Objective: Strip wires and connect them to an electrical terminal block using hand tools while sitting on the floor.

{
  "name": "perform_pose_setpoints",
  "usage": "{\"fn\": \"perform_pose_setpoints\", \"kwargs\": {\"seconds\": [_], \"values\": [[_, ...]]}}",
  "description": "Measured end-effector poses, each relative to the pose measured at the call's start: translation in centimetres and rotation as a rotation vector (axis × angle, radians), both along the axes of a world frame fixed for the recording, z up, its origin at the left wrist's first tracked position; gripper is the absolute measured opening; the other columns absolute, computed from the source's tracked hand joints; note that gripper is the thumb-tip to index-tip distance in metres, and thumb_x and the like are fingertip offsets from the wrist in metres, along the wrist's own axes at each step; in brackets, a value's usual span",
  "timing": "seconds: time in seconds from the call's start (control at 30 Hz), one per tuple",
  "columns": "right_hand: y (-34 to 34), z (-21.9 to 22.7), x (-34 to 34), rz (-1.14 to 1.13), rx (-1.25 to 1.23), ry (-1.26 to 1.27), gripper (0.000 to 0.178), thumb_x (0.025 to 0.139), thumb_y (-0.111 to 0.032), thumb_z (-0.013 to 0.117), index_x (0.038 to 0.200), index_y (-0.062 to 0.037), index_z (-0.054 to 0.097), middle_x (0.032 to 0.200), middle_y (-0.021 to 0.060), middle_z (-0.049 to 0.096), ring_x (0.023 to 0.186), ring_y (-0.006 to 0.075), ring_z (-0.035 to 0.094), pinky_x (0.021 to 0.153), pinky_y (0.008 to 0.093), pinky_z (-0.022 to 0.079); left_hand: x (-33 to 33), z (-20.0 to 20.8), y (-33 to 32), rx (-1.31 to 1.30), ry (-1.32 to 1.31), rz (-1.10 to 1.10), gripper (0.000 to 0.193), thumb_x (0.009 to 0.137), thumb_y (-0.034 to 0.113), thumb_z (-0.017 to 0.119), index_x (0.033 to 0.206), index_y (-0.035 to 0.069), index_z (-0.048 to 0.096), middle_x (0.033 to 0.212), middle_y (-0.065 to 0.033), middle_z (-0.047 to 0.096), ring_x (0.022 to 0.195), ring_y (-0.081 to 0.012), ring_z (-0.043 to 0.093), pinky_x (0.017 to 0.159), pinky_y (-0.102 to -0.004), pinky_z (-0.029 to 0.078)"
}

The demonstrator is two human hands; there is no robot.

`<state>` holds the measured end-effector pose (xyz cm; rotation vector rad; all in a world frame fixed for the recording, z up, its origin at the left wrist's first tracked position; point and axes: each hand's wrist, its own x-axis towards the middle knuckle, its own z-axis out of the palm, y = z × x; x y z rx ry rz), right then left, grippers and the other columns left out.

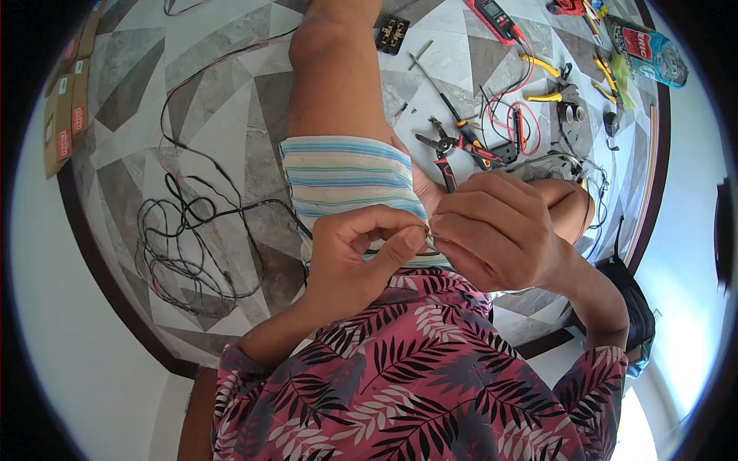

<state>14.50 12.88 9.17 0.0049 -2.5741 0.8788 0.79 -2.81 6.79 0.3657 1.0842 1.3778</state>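
L hand (346,263) pinches thin wire end (432,235), thumb to forefinger; R hand (496,229) fingertips grip it too, over lap (354,180), prob. for steadiness. Blk cable (283,204) passes behind L hand, rest loosely coiled on floor (223,96), likely for slack. Pliers (444,147) ahead, prob. for quick reach.

Patterned tile floor (223,100) under black cable (178,144), red multimeter (496,19), pliers (605,74).
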Motion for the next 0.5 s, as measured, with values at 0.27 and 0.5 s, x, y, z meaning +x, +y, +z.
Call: {"fn": "perform_pose_setpoints", "kwargs": {"seconds": [0.27, 0.5], "values": [[0.03, -0.03, -0.01, 0.046, -0.007, -0.052, 0.019, 0.062, 0.003, 0.069, 0.077, 0.0028, 0.060, 0.076, 0.0108, 0.060, 0.061, 0.0250, 0.057, 0.052, 0.0343, 0.047, 0.18, -0.21, -0.03, 0.002, 0.220, -0.025, 0.014, 0.089, 0.009, 0.067, 0.095, -0.004, 0.067, 0.084, -0.0042, 0.069, 0.078, -0.0055, 0.059, 0.072, -0.0227, 0.049], [-0.49, -0.07, -0.05, 0.017, -0.004, -0.144, 0.021, 0.056, 0.005, 0.067, 0.075, 0.0024, 0.059, 0.075, 0.0100, 0.059, 0.061, 0.0250, 0.056, 0.051, 0.0323, 0.045, 0.38, -0.86, 0.22, 0.081, 0.473, -0.025, 0.011, 0.086, 0.005, 0.067, 0.094, -0.002, 0.067, 0.081, -0.0071, 0.066, 0.072, -0.0127, 0.062, 0.067, -0.0255, 0.049]]}}
